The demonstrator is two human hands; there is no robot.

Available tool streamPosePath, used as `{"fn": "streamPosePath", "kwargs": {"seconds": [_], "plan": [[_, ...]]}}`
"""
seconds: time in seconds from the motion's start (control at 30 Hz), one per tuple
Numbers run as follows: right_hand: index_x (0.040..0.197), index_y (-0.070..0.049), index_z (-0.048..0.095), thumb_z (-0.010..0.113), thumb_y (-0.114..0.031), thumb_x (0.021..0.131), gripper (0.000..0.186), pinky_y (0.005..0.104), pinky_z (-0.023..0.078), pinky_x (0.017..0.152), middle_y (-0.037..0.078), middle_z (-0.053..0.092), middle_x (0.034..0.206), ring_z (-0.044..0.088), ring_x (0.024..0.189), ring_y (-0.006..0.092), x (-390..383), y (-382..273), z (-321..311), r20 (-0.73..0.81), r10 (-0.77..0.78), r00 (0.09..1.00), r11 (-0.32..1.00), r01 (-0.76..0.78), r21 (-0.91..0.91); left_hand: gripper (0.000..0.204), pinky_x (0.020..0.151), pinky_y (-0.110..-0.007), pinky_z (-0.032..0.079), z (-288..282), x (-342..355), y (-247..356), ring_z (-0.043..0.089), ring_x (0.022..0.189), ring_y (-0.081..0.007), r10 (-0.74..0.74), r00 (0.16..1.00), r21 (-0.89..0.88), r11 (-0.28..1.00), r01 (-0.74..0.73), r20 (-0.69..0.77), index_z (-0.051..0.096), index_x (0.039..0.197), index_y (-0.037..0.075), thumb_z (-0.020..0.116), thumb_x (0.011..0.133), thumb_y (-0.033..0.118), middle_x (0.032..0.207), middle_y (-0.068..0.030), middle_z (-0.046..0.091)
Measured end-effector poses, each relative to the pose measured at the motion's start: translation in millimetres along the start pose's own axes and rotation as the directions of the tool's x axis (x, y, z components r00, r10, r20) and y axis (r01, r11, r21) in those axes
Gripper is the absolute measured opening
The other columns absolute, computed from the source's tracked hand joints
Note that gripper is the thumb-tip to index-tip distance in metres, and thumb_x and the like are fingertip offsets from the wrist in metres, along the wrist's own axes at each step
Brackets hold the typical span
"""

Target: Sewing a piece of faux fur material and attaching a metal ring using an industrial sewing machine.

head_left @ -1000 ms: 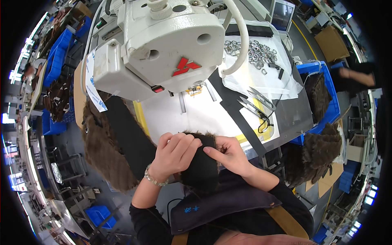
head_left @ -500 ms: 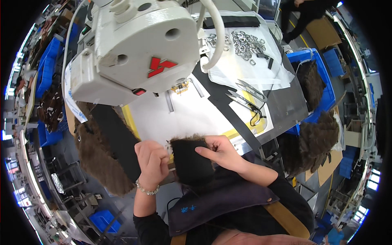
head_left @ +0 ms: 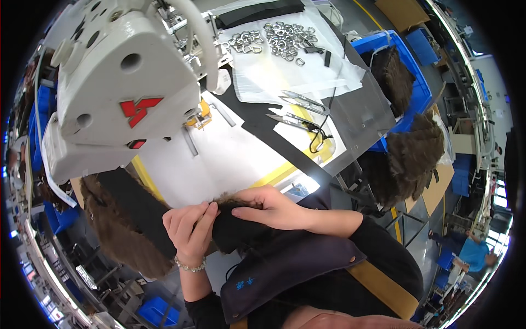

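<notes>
Between my hands is a small piece of black fabric edged with brown fur, held in front of the white sewing table. My right hand grips its right side, thumb on the black face and fingers behind. My left hand is closed with thumb and fingertips pinching the piece's upper left corner; the fingertips touch the furry edge. The lower part of the piece is dark against my apron, so its outline there is hard to see. A white industrial sewing machine stands ahead on the left.
Two thread snips lie right of the work surface. Metal rings are heaped on white sheeting behind. A long brown fur piece hangs at the left. At right are a blue bin and brown fur. Another person is far right.
My left hand has moved from beside the fabric piece onto its corner. The piece has tilted, showing less of its black face. The view has shifted, and the machine appears farther left.
</notes>
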State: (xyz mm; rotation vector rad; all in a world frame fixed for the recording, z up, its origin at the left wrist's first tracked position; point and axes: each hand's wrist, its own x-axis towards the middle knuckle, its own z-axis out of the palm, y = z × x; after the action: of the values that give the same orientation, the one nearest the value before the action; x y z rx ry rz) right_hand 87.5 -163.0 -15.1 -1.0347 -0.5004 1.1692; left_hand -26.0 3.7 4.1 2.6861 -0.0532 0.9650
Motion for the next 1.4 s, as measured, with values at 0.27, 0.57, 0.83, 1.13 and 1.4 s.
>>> {"fn": "streamPosePath", "kwargs": {"seconds": [0.27, 0.57, 0.83, 1.13, 1.4], "plan": [[0.112, 0.004, 0.06, 0.054, -0.015, 0.099, 0.024, 0.021, 0.041, 0.062, -0.003, 0.058, 0.082, 0.046, 0.073, 0.0011, -0.6, 4.7, -7.3, 0.109, 0.031, 0.994, 0.999, -0.029, -0.016, 0.031, 0.074, -0.032, 0.039, 0.9, -9.4, -8.4, 0.061, 0.076, -0.0199, -0.007, 0.996, 0.116, 0.993, -0.003, 0.087, 0.067, 0.101, 0.007, 0.077, 0.071, 0.007, 0.084, -0.0025, 0.064], [0.113, 0.0, 0.063, 0.054, -0.02, 0.099, 0.026, 0.0235, 0.048, 0.083, 0.0, 0.066, 0.1, 0.06, 0.094, 0.0069, 15.0, 29.4, -6.1, 0.353, 0.043, 0.935, 0.787, -0.249, 0.564, 0.039, 0.101, -0.039, 0.038, -2.2, 23.6, -0.5, 0.05, 0.12, -0.0295, -0.381, 0.842, -0.739, 0.42, 0.526, 0.383, 0.062, 0.101, 0.003, 0.077, 0.065, 0.007, 0.13, -0.016, 0.051], [0.141, -0.004, 0.036, 0.044, -0.026, 0.102, 0.045, 0.0327, 0.044, 0.098, 0.011, 0.051, 0.132, 0.055, 0.114, 0.0191, 23.6, 16.2, 7.5, 0.052, 0.456, 0.888, 0.724, -0.405, 0.558, 0.026, 0.063, -0.025, 0.049, -7.6, 47.0, 6.4, 0.062, 0.066, -0.0163, -0.491, 0.823, -0.427, 0.704, 0.568, 0.286, 0.065, 0.091, 0.004, 0.081, 0.07, 0.005, 0.075, -0.006, 0.064], [0.129, 0.001, 0.047, 0.054, -0.003, 0.094, 0.036, 0.022, 0.046, 0.081, 0.003, 0.063, 0.104, 0.058, 0.096, 0.0047, 22.7, -6.6, -24.2, 0.094, 0.076, 0.993, 0.985, -0.09, 0.145, 0.053, 0.062, -0.022, 0.045, 12.1, 52.1, -7.0, 0.056, 0.066, -0.0069, -0.643, 0.718, -0.489, 0.551, 0.676, 0.267, 0.049, 0.117, 0.002, 0.079, 0.073, 0.001, 0.072, -0.0031, 0.06], [0.113, -0.003, 0.052, 0.063, -0.003, 0.089, 0.026, 0.0173, 0.038, 0.065, -0.005, 0.056, 0.089, 0.047, 0.078, -0.0004, 33.8, -30.0, -19.7, -0.1, -0.084, 0.991, 0.996, 0.083, -0.012, 0.049, 0.067, -0.02, 0.046, 18.7, 44.4, -6.7, 0.058, 0.078, -0.0061, -0.627, 0.743, -0.628, 0.487, 0.607, 0.232, 0.05, 0.113, 0.002, 0.078, 0.072, -0.005, 0.092, -0.002, 0.06]]}}
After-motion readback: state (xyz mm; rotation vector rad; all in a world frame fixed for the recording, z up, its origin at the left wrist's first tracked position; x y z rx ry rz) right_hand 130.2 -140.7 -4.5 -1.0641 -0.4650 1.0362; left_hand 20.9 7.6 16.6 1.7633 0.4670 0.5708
